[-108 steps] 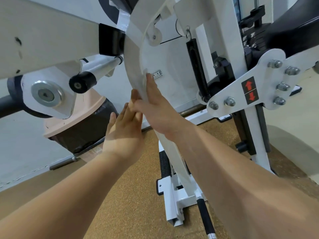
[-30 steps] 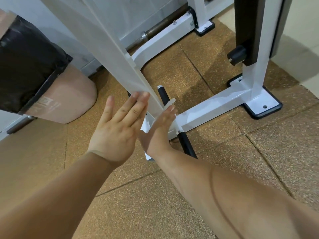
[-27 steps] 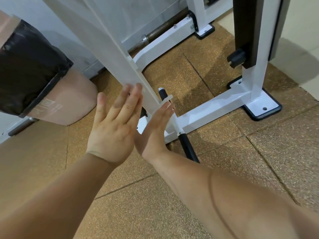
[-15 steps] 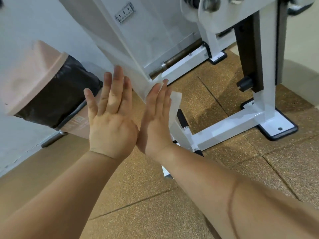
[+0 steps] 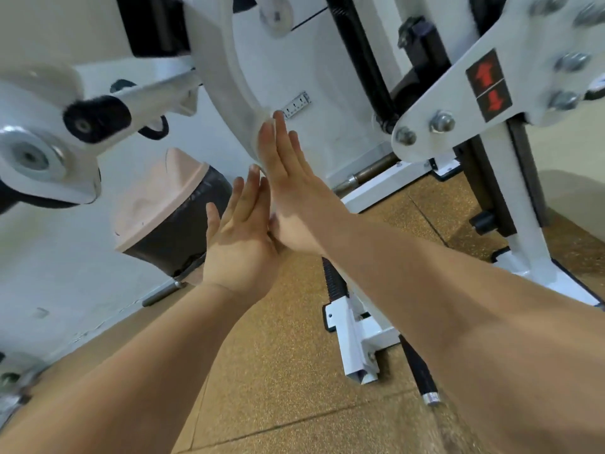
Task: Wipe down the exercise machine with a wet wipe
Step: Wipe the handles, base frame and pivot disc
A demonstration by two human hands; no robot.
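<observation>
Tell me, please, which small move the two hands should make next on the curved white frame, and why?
Probably slide both hands upward along the curved white frame. The right hand and left hand lie flat against its lower bend, fingers straight, and more of the arc rises above them. The wipe itself is hidden.

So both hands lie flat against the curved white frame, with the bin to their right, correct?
Not quite: the head view shows the bin left of the hands, not right. The left hand and right hand do lie flat against the curved white frame.
</observation>
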